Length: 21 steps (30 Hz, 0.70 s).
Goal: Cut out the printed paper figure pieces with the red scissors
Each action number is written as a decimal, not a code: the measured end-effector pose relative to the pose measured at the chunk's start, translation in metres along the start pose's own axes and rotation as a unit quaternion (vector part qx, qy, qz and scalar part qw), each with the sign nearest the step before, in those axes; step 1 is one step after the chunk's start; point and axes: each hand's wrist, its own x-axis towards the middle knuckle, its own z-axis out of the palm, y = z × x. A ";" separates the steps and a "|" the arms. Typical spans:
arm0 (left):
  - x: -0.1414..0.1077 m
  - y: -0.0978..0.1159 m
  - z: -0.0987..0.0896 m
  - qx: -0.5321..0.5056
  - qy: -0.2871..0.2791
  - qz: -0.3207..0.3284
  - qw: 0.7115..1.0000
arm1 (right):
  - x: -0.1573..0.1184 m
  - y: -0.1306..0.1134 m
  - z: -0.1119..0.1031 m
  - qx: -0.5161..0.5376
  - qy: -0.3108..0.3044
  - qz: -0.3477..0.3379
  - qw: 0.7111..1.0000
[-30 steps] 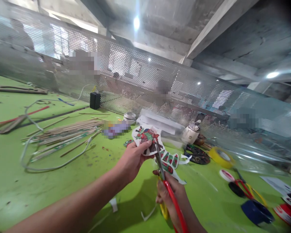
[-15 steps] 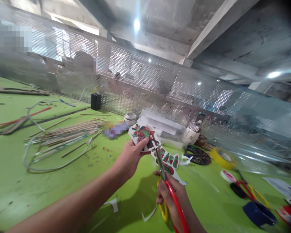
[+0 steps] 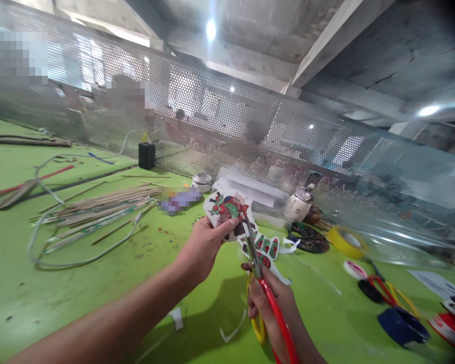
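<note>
The left hand (image 3: 208, 242) pinches a printed paper cutout (image 3: 227, 205), thumb flat on the face and fingers behind, with no gap in the grip. The cutout is to the left of the white lidded flask (image 3: 299, 205) and nearer the person, raised above the green tabletop (image 3: 79, 293). Its red-and-green figure faces the person; the white margin is rounded on the left, and a clear long axis is hard to tell.

The right hand (image 3: 283, 299) is closed around the handles of the red-and-yellow scissors (image 3: 267, 291), nearer the person than the flask and left of it. Their long axis slants from the near right to the far left, the tips pointing away from the person at the cutout's right edge; how far the blades are parted cannot be told.

Smaller printed pieces (image 3: 267, 247) lie on the near left of the flask, and a dark paint palette (image 3: 313, 240) just in front of it. A yellow tape roll (image 3: 343, 240) sits to the flask's right, and thin wooden sticks (image 3: 102, 207) lie well to its left.
</note>
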 end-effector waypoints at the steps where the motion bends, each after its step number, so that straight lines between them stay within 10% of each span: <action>1: -0.001 0.000 0.001 -0.003 0.003 0.000 1.000 | 0.000 0.000 0.000 0.003 0.001 0.000 1.000; 21: -0.007 -0.002 0.005 -0.021 0.022 0.019 0.999 | 0.001 -0.004 0.001 0.030 -0.016 0.021 0.999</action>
